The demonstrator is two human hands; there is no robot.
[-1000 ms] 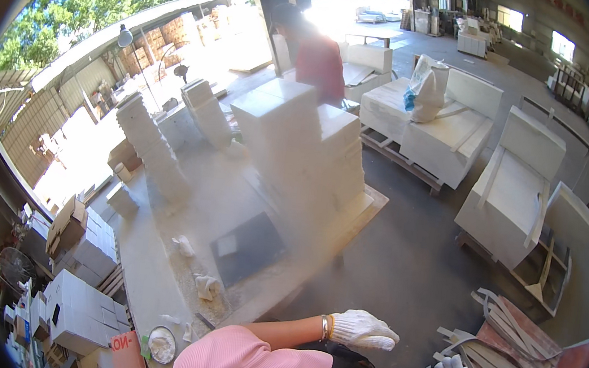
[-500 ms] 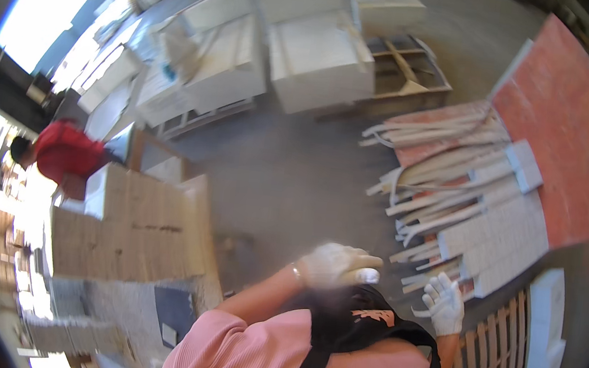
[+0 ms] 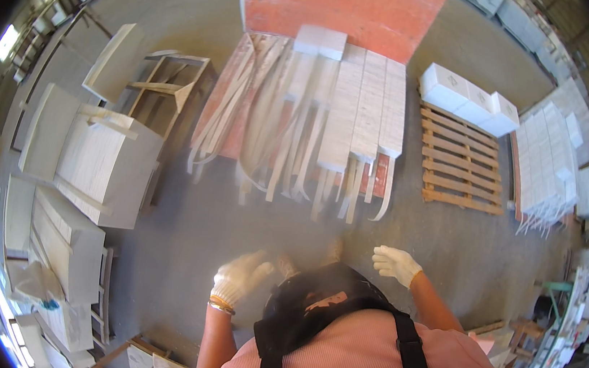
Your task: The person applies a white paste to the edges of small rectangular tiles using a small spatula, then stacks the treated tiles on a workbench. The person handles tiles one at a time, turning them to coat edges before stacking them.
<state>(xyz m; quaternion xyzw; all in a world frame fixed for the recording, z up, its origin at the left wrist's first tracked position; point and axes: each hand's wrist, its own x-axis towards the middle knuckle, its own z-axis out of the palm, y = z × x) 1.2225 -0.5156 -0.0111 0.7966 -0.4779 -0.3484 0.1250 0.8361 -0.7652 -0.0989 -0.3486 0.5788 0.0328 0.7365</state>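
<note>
My left hand (image 3: 242, 277), in a white work glove with bands at the wrist, hangs in front of my body at the left. Motion smears its fingers, so whatever it may hold does not show. My right hand (image 3: 396, 263), also gloved, is raised at the right with its fingers stretched out and nothing in it. Both hands are over the floor, apart from any object. Ahead of them, long pale strips (image 3: 290, 154) and white stone-like slabs (image 3: 344, 110) lie on a reddish board (image 3: 227, 149). A small white block (image 3: 322, 40) rests at their far end.
An upright reddish panel (image 3: 337, 3) stands behind the strips. At the right is a slatted wooden pallet (image 3: 463, 159) with white blocks (image 3: 460, 97) at its far end. Large white block stacks (image 3: 104, 162) and a wooden frame crate (image 3: 167, 89) line the left. Grey floor (image 3: 187, 237) lies between.
My view has swung right, bringing the strips and reddish panel to the front. The person in red has left the view. My hands have moved farther apart.
</note>
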